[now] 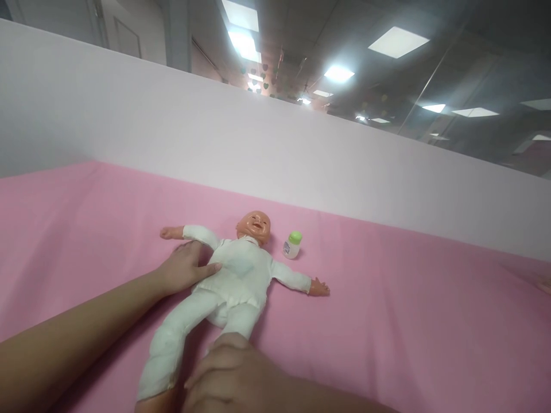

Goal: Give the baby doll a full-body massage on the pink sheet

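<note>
A baby doll point(241, 269) with a white cloth body and a hard plastic head lies on its back, arms spread, on a pink sheet point(336, 332). My left hand point(186, 268) holds the side of its torso below one arm, thumb on the front and the other fingers partly hidden. Closer to me, my right hand point(236, 376) is closed around the doll's leg on the right, covering its lower part. The other leg lies stretched toward me between my forearms. Beside the doll's head stands a small clear bottle point(291, 246) with a green cap, touched by neither hand.
A white wall or panel point(258, 149) rises behind the pink sheet. Beyond it are a door point(133, 28) and a glass pane with ceiling lights point(398, 42) showing. A small blurred shape at the far right edge cannot be made out.
</note>
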### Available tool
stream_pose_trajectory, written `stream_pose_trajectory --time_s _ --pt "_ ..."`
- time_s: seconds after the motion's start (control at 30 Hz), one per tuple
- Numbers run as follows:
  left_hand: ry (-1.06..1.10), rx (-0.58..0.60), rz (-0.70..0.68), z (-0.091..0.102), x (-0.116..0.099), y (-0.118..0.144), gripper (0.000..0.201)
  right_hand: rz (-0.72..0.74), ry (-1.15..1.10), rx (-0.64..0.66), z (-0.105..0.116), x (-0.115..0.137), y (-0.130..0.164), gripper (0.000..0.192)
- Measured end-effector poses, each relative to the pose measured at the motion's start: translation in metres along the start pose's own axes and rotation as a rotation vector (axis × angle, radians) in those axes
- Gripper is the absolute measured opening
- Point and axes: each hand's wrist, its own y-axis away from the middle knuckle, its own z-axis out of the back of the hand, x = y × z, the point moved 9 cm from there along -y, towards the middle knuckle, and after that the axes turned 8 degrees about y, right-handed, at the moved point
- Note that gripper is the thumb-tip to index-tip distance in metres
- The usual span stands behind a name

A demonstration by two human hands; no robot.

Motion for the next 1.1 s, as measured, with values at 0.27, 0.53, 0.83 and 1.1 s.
stream_pose_trajectory --time_s 0.27,0.53,0.83,1.1 --pt "0.001 -0.005 -0.325 -0.005 -0.032 0.010 0.071 -0.210 0.238 -0.371 0.063 -0.017 0.014 0.021" --pt "-0.324 -0.032 -0.422 -0.016 -0.046 0.019 0.061 -0.449 0.274 -0.289 0.058 -0.075 0.021 0.033" --pt "-0.315 -0.031 -0.421 -0.017 -0.043 0.017 0.060 -0.517 0.088 -0.387 0.058 -0.109 0.028 0.038" --pt "-0.185 0.019 -0.218 -0.014 -0.025 0.011 0.065 -0.312 0.006 -0.511 0.072 -0.053 0.017 0.034"
